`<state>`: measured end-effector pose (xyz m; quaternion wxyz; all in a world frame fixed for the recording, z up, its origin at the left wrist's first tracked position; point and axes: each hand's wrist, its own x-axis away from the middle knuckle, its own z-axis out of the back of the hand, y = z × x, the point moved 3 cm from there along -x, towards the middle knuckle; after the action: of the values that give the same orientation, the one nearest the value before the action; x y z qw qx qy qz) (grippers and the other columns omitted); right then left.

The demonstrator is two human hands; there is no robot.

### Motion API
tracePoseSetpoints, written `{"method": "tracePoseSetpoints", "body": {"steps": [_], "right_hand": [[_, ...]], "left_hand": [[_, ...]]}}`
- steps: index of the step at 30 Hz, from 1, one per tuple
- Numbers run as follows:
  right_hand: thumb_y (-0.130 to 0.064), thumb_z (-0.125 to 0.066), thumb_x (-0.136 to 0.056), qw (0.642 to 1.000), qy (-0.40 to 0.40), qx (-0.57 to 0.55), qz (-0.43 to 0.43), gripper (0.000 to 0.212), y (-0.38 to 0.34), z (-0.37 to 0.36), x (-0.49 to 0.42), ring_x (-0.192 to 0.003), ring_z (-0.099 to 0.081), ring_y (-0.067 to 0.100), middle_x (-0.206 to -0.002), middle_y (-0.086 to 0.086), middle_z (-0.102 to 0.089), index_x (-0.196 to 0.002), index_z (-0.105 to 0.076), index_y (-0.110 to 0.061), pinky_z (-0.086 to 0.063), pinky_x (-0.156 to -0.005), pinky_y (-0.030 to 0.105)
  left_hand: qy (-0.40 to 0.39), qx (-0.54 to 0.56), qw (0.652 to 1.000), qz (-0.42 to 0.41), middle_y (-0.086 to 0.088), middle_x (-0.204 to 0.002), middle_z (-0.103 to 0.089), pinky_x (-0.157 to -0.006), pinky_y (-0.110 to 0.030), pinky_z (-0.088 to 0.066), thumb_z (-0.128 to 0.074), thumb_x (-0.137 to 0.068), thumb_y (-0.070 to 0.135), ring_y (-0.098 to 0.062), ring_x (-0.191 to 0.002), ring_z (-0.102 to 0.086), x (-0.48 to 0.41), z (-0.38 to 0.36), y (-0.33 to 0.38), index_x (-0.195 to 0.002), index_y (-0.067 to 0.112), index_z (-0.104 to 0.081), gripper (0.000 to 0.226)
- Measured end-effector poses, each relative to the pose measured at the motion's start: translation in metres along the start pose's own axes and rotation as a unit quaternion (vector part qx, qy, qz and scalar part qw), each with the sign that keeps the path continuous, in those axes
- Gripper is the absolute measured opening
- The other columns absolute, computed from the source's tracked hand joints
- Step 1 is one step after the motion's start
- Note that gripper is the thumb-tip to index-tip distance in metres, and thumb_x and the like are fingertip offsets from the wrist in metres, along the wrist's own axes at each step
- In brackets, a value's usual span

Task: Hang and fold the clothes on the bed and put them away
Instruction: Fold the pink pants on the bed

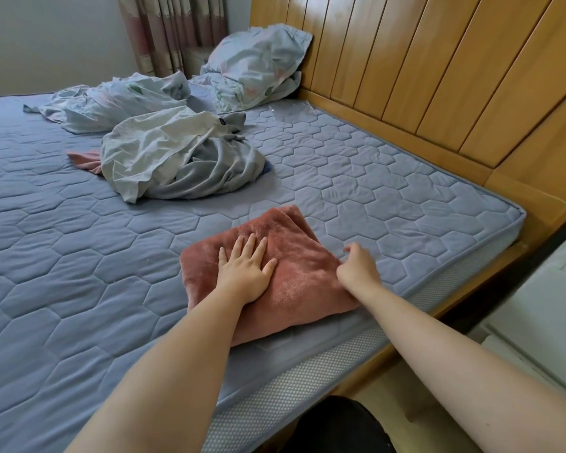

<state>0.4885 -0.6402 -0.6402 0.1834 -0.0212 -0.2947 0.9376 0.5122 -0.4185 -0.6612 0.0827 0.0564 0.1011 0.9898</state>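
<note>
Pressing flat on the pink fleece garment (303, 286), left hand (247, 273) — fingers straight and spread, palm down near its middle. Garment: folded to a near-square with no marked long axis, lying by the near edge of the mattress (406, 197), toward its right corner. Right hand (358, 268): at the garment's right edge, fingers curled — whether they pinch the cloth cannot be told. The next fold likely turns on that right edge, nearest the right hand. Unfolded pile (177, 158): mid-mattress, well apart.

**A bedroom in a home**

A bed (510, 188) with a blue quilted mattress (373, 184) stands against a wooden headboard (406, 60). Floral pillows (258, 57) lean on it, patterned curtains (174, 31) hang behind, and crumpled clothes (177, 158) lie heaped on the mattress.
</note>
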Motion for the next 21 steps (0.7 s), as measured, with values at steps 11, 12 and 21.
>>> {"method": "tracePoseSetpoints", "body": {"steps": [11,12,21], "right_hand": [[-0.054,-0.016,-0.099,0.954,-0.215,0.191,0.088,0.064,0.004,-0.042,-0.011,-0.137,-0.036,0.029,-0.15,0.011,-0.038,-0.146,-0.036,-0.015,-0.023,-0.115,0.045],[-0.054,-0.017,-0.1,0.955,-0.235,0.164,0.071,0.065,0.011,-0.043,-0.013,-0.14,-0.031,0.027,-0.153,0.009,-0.032,-0.148,-0.031,-0.013,-0.02,-0.116,0.043],[-0.06,-0.042,-0.092,0.866,-0.299,-0.383,-0.115,0.056,-0.046,-0.018,-0.012,-0.076,-0.066,0.021,-0.084,0.01,-0.07,-0.091,-0.065,-0.01,-0.054,-0.072,0.03]], "left_hand": [[0.017,0.032,0.999,0.024,0.009,-0.161,-0.001,-0.117,-0.052,-0.005,-0.023,-0.099,0.055,-0.02,-0.148,-0.003,0.014,0.014,-0.087,-0.15,0.043,-0.006,0.055],[0.009,0.076,0.994,0.072,0.005,-0.161,-0.004,-0.117,-0.052,-0.01,-0.028,-0.096,0.06,-0.024,-0.147,-0.009,0.02,0.012,-0.098,-0.151,0.04,-0.006,0.062],[-0.149,0.636,0.701,0.286,-0.008,-0.116,-0.066,-0.097,-0.037,-0.048,-0.076,-0.046,0.072,-0.023,-0.105,-0.064,0.06,0.012,-0.097,-0.128,0.011,-0.052,0.105]]}}
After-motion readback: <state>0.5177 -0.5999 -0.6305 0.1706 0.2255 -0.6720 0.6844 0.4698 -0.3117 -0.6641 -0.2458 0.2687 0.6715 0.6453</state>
